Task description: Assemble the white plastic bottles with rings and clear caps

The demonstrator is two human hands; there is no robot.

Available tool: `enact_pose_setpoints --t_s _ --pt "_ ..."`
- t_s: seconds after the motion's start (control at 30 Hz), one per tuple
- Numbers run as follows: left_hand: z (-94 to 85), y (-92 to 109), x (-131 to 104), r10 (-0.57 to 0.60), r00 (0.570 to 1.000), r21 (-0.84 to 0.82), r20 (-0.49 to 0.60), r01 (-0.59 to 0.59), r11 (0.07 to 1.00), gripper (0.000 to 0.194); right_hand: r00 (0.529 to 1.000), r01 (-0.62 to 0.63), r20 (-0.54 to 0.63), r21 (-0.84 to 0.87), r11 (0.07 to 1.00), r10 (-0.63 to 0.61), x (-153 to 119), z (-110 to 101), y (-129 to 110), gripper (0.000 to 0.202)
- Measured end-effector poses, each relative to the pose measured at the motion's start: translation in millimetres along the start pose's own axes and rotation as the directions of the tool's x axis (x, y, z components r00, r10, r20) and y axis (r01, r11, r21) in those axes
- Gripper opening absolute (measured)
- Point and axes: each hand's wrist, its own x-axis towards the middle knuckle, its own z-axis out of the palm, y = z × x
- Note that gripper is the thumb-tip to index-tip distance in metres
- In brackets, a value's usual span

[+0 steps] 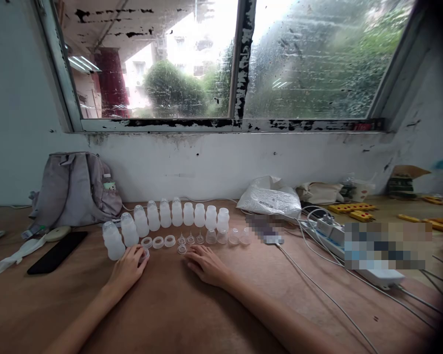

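Note:
White bottles [153,216], shaped like small baby bottles, stand in a curved row on the brown table; those on the left wear clear caps, and several on the right have none. My left hand [130,265] is curled around a white screw ring [144,254] at the near end of a short row of similar rings [158,242]. Lying flat with its fingers apart, my right hand [208,265] is beside a clear silicone teat [182,249]. More clear teats [191,239] sit just behind it. Clear dome caps [233,237] line up to their right.
A grey backpack [76,189] leans against the wall, with a black phone [57,252] in front. On the right are a silver bag [271,199], a white power strip [380,275] with trailing cables [317,290], and yellow objects [352,208]. A window is above.

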Motion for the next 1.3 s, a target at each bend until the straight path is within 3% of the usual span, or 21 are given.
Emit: enact_pose_setpoints --t_s 0.17,0.4,0.5,0.67,0.8,0.97,1.3 --pt "-3.7 12.0 1.7 0.062 0.993 -0.121 -0.103 -0.075 0.990 0.017 0.995 0.009 0.102 0.008 1.000 -0.009 13.7 4.2 -6.5 0.046" --pt "-13.2 49.4 14.1 0.137 0.981 -0.383 -0.134 -0.179 0.906 0.018 0.999 0.012 -0.042 0.260 0.965 -0.001 9.9 -0.6 -3.7 0.021" --pt "-10.8 70.1 27.2 0.185 0.973 -0.473 -0.138 -0.229 0.851 0.023 0.987 -0.044 -0.125 0.406 0.913 0.103 7.0 -4.0 0.5 0.019" --pt "8.1 94.3 45.0 0.187 0.959 -0.546 -0.214 -0.277 0.791 0.027 0.924 -0.150 -0.216 0.558 0.816 0.317 8.9 -3.1 8.4 0.022" --pt "22.9 95.7 42.3 0.143 0.979 -0.582 -0.147 -0.203 0.787 0.030 0.878 -0.221 -0.244 0.557 0.801 0.412 10.3 1.1 13.1 0.022" --pt "31.3 89.5 35.0 0.187 0.982 -0.603 -0.013 -0.157 0.782 0.034 0.873 -0.252 -0.247 0.510 0.822 0.421 10.8 5.5 15.1 0.022" --pt "30.7 91.0 35.5 0.212 0.977 -0.590 0.019 -0.160 0.791 0.042 0.871 -0.267 -0.263 0.456 0.849 0.415 9.8 7.4 13.2 0.019"
